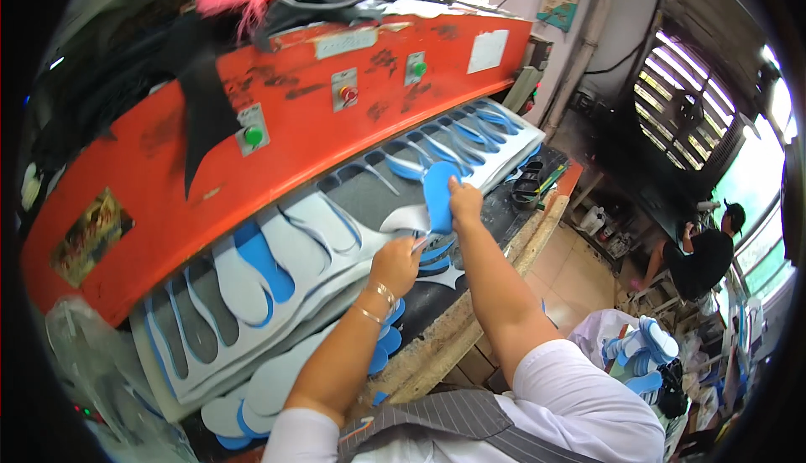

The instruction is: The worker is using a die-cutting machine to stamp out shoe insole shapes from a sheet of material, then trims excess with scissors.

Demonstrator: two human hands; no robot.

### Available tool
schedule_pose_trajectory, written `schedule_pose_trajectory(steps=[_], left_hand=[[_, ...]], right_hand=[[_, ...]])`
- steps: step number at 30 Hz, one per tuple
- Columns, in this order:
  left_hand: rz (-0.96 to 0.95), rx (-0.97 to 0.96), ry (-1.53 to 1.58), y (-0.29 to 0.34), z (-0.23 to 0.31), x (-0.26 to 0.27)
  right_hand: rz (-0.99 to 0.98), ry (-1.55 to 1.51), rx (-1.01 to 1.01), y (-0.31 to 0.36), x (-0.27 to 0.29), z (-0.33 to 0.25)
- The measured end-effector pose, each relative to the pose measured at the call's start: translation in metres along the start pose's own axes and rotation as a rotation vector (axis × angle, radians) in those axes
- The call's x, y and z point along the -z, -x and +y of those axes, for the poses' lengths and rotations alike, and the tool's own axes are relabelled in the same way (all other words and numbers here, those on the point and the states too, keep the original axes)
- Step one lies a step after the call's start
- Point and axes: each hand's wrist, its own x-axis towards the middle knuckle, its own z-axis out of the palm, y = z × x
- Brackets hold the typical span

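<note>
Striped dark cloth [470, 419] over a white short-sleeved shirt [579, 396] sits closest in the head view, with both bare forearms reaching up from it. At the middle, the right hand [464, 203] has its fingers clamped on the edge of a blue sole [438, 197], held up over the near edge of a white foam sheet [344, 255]. The left hand [393, 263], bracelets [382, 293] at its wrist, is just below the sole's lower end, its fingers bent toward a pale piece; whether they grip it, I cannot tell. The foam sheet lies in front of a red machine [294, 98] with green and red buttons, on a dark tabletop [483, 249]. Work looks partway along: many sole-shaped outlines in the sheet are hollow and show grey through them, while a few filled shapes, white ones and one blue, seem left toward its left half. Loose soles [273, 383] already lie beside the left forearm, which hides part of them. Farther right are more blue-and-white pieces [657, 341] in a heap and a seated co-worker [701, 257] in dark clothes.
</note>
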Motion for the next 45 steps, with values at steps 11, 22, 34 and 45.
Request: schedule_pose_trajectory(steps=[11,22,34,45], left_hand=[[0.016,0.284,-0.023,0.043,-0.002,0.091],[0.111,0.351,0.245,-0.005,0.006,0.08],[0.693,0.903,1.401,-0.06,-0.017,-0.006],[0.7,0.555,0.936,-0.022,0.035,-0.026]], right_hand=[[0.25,0.145,0.244,-0.09,0.057,-0.016],[-0.877,-0.026,0.326,0.017,-0.035,-0.125],[-1.124,1.05,0.713,-0.044,-0.004,-0.023],[-0.96,0.736,1.014,-0.068,0.013,0.021]])
